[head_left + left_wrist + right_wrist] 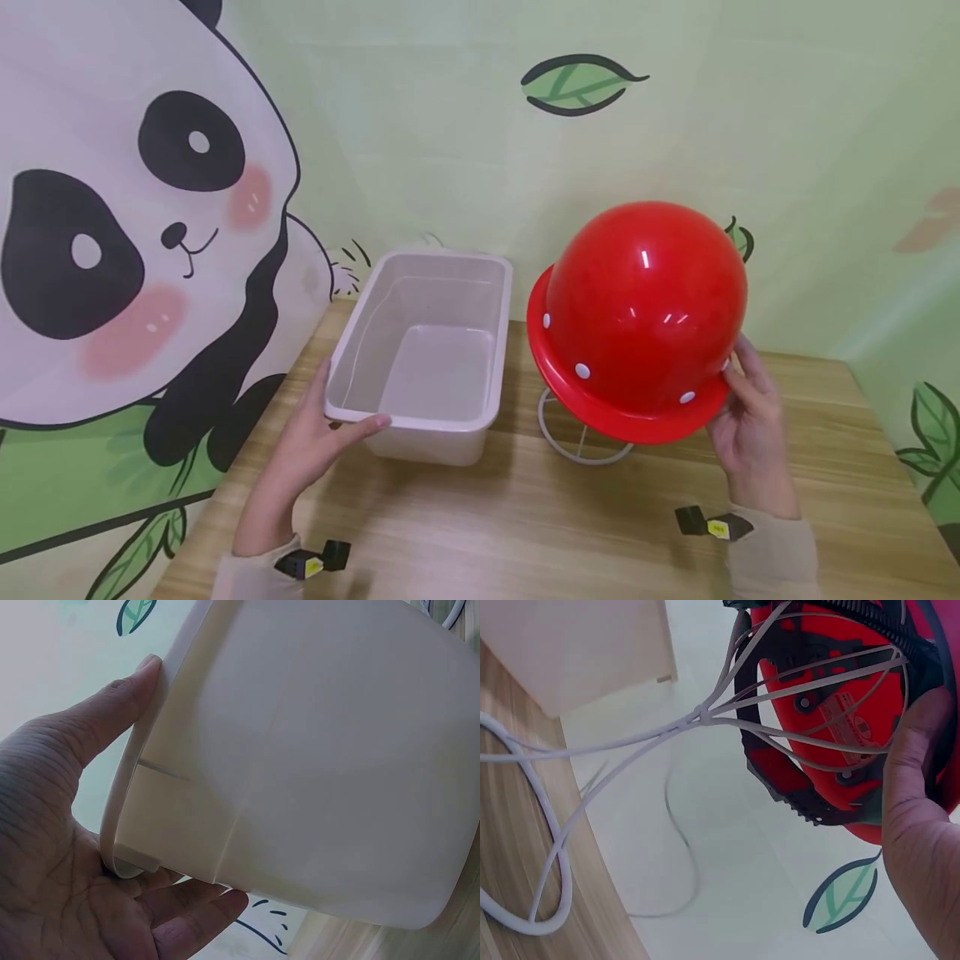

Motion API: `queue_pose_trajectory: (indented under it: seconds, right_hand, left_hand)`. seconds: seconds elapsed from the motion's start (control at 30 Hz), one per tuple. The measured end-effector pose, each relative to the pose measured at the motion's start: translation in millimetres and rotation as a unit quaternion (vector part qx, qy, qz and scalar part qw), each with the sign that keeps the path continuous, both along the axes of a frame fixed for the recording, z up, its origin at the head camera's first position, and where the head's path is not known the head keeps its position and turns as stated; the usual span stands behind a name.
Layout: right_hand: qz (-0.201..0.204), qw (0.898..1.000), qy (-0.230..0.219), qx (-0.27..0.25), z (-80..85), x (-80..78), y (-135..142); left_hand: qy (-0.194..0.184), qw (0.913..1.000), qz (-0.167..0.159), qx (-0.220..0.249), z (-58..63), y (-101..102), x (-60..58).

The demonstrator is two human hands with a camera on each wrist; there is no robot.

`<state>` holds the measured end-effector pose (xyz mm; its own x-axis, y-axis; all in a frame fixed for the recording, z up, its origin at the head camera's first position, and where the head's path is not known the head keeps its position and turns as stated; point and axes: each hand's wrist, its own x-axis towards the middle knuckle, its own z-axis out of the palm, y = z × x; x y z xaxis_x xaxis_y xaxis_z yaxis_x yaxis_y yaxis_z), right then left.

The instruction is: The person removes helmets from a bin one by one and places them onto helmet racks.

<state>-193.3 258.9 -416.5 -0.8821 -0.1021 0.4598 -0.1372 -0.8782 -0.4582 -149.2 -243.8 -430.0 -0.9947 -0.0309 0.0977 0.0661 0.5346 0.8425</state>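
A red hard hat point(648, 308) sits tilted over a white wire stand point(581, 459), whose round base shows on the table. My right hand point(753, 429) holds the hat by its right side, the thumb up inside the shell in the right wrist view. There the black inner harness point(776, 776) shows above the stand's thin wires. To the left, my left hand point(315, 437) grips the near left corner of a pale plastic tub point(435, 446). Its thumb lies along the rim, and the other fingers curl under the edge against the outer wall. Nothing lies inside the tub.
Tub and stand are side by side on a wood-grain table point(570, 542). Behind the table hangs a pale green backdrop point(420, 125) printed with a panda point(135, 250) and leaves. The tub stands near the table's back edge.
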Motion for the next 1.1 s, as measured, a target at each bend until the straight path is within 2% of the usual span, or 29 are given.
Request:
queue_pose_trajectory:
  seconds: [0.2,0.33,0.4,0.5,0.6,0.67,0.8,1.1]
  right_hand:
    - [-0.005,0.999,0.011,0.038,-2.3,3.5,4]
    - [-0.023,0.998,0.000,0.053,-2.2,6.1,5]
    - [-0.046,0.996,-0.007,0.079,-0.8,8.4,6]
    - [-0.096,0.983,-0.012,0.157,2.7,11.8,8]
    - [-0.142,0.960,-0.017,0.242,7.0,14.7,10]
    - [-0.158,0.948,-0.021,0.276,9.2,15.8,11]
    - [-0.175,0.936,-0.038,0.303,11.0,19.3,13]
    - [-0.196,0.919,-0.045,0.339,12.4,29.8,24]
  left_hand:
    - [0.001,1.0000,-0.004,0.006,1.4,0,-0.2]
    - [0.001,0.9999,-0.006,0.009,1.7,1,-0.2]
    - [0.000,1.0000,-0.005,0.007,1.6,1,0.1]
    - [-0.003,1.0000,-0.002,0.002,1.1,1,0.1]
    - [-0.004,1.0000,0.000,0.000,0.8,0,-0.1]
    - [-0.004,1.0000,0.001,-0.002,0.7,0,-0.3]
    - [-0.003,1.0000,-0.002,-0.005,0.4,0,-2.7]
    - [-0.012,0.9998,-0.009,-0.010,-0.8,3,-7.3]
